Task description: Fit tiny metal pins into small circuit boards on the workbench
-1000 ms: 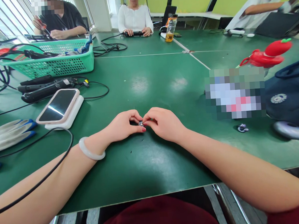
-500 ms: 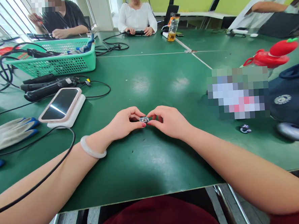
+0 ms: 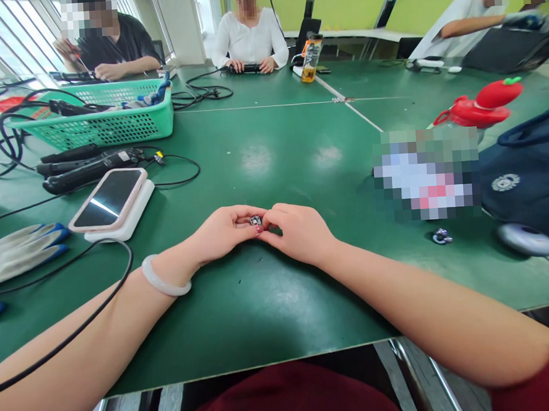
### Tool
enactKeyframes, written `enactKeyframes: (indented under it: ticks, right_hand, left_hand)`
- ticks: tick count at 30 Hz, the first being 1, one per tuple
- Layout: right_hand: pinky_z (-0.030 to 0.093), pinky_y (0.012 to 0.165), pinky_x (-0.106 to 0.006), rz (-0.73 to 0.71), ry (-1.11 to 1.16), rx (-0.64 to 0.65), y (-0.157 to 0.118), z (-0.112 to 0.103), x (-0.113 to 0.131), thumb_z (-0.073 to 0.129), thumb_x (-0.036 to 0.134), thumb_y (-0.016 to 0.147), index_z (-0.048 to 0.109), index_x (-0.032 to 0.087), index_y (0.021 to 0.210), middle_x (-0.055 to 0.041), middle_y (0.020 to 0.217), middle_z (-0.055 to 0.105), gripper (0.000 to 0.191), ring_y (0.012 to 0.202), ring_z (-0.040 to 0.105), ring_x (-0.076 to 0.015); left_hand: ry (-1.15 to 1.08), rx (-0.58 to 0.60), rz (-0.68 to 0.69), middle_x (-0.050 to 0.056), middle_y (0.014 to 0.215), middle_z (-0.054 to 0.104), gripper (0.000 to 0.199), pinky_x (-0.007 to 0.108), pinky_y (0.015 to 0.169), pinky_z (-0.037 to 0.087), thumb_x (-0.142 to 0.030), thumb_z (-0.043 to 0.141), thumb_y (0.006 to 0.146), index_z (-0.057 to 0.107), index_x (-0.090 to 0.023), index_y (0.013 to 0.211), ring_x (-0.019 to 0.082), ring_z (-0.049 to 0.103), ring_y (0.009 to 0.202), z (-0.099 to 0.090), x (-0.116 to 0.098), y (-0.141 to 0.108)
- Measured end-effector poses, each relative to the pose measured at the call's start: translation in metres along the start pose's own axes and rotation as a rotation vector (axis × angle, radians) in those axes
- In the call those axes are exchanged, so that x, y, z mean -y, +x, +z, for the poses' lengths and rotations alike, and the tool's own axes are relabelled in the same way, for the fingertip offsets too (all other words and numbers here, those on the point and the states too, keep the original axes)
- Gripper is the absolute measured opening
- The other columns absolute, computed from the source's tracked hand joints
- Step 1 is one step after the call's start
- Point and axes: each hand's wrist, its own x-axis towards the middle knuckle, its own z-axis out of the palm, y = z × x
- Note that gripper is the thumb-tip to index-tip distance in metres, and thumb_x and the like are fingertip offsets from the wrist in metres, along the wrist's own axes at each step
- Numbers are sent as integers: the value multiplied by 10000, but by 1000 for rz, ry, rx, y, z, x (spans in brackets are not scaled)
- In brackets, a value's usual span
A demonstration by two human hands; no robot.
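Over the green desk, the left hand and right hand have drawn together until touching, suggesting close fingerwork: the left pinches a small metallic piece; the right curls narrowly beside it, its hold impossible to tell.

1. Before us on the table, our left hand holds a small part, right hand beside it.
2. On our left lies a glove; right of it, a phone on a flat block.
3. Behind these, we have a basket.
4. On our right sits a bag.
5. Farther back stands a bottle.
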Motion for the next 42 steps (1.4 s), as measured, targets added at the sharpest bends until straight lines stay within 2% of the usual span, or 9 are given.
enactKeyframes:
  ticks: [10, 17, 21, 24, 31, 34, 38, 40, 42]
  right_hand:
    - [355, 642, -246, 8, 56, -25, 1, 1, -10, 550, 403, 877, 670, 210, 896, -9, 800, 638, 229, 707, 550, -118]
    - [335, 603, -241, 126, 199, -20, 2, -5, -16, 530, 329, 881, 659, 202, 799, 1, 721, 604, 199, 656, 507, -108]
    - [337, 603, -238, 131, 226, -29, 1, -8, -15, 512, 315, 882, 655, 200, 788, 1, 719, 603, 206, 643, 495, -105]
    - [344, 608, -240, 139, 250, -34, 0, -10, -16, 504, 306, 879, 654, 200, 771, 0, 718, 610, 213, 639, 497, -106]
    - [354, 594, -239, 186, 283, -86, 0, -14, -23, 499, 313, 873, 651, 200, 743, 1, 693, 610, 229, 622, 495, -108]
    - [356, 595, -240, 192, 293, -89, 0, -14, -24, 499, 310, 871, 656, 196, 743, -3, 701, 615, 232, 622, 498, -108]
    - [355, 596, -236, 203, 300, -83, 1, -13, -25, 505, 299, 864, 656, 190, 736, -9, 712, 624, 226, 640, 509, -109]
    - [355, 596, -236, 211, 303, -76, 1, -13, -25, 506, 298, 862, 654, 191, 732, -8, 716, 628, 224, 646, 510, -109]
    - [357, 598, -237, 217, 310, -62, 1, -13, -25, 506, 292, 860, 652, 195, 728, -5, 721, 632, 220, 645, 510, -108]
  left_hand:
    - [216, -111, -9, 59, 1078, 708, 413, 356, 905, 500, -322, 602, 778, 639, -172, 1161, 191, 664, 915, -9, 5, 4]
    - [902, -528, 119, 56, 1160, 671, 352, 388, 1010, 402, -251, 500, 810, 693, -232, 1104, 268, 588, 1092, -57, 13, 1]
    - [1083, -699, -22, 111, 1130, 655, 350, 404, 949, 430, -213, 465, 791, 716, -175, 1032, 297, 603, 1011, -84, 15, -4]
    - [1079, -684, -89, 135, 1052, 667, 328, 398, 908, 444, -226, 486, 766, 724, -154, 981, 308, 609, 969, -96, 18, -6]
    - [960, -576, -80, 94, 898, 714, 287, 341, 766, 470, -375, 590, 732, 724, -198, 914, 270, 638, 835, -128, 35, -14]
    - [984, -530, -116, 83, 872, 727, 336, 331, 734, 477, -382, 585, 747, 707, -193, 997, 251, 640, 788, -126, 36, -12]
    - [1196, -693, -195, 164, 924, 714, 350, 413, 797, 463, -322, 523, 789, 725, -142, 1012, 333, 627, 904, -104, 26, -4]
    - [1190, -730, -153, 159, 937, 708, 362, 404, 823, 453, -299, 485, 808, 722, -145, 1033, 327, 617, 938, -98, 22, 0]
    - [1079, -732, -187, 128, 836, 705, 378, 374, 748, 461, -293, 457, 820, 710, -158, 1066, 294, 629, 831, -97, 21, 2]
